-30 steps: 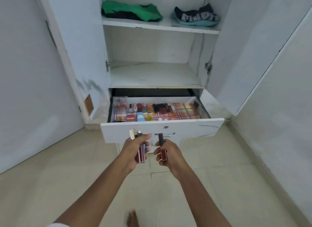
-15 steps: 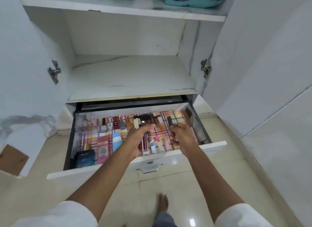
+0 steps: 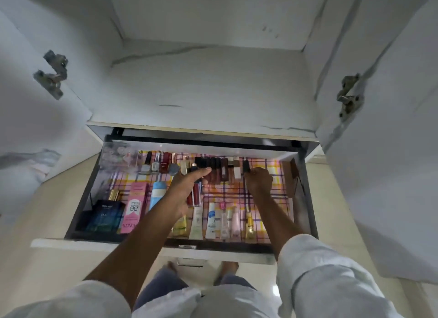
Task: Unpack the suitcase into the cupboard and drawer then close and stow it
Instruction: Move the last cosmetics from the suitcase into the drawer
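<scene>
The white drawer (image 3: 99,243) stands pulled out under the cupboard shelf (image 3: 208,95), lined with checked paper and filled with cosmetics. My left hand (image 3: 187,187) is over the drawer's middle and grips red lip gloss tubes (image 3: 195,195). My right hand (image 3: 259,182) reaches to the back right and holds a dark-capped tube (image 3: 246,167) beside the back row of lipsticks (image 3: 218,169). The suitcase is out of view.
Several tubes (image 3: 214,220) lie along the drawer's front; a pink box (image 3: 135,207), a blue bottle (image 3: 157,195) and a dark blue box (image 3: 105,214) sit at the left. Both cupboard doors (image 3: 388,128) stand open. My feet are on the tiled floor (image 3: 47,265).
I have stepped close and leaned over the drawer. Both hands, still holding their tubes, moved from in front of the drawer to inside it, toward the back row.
</scene>
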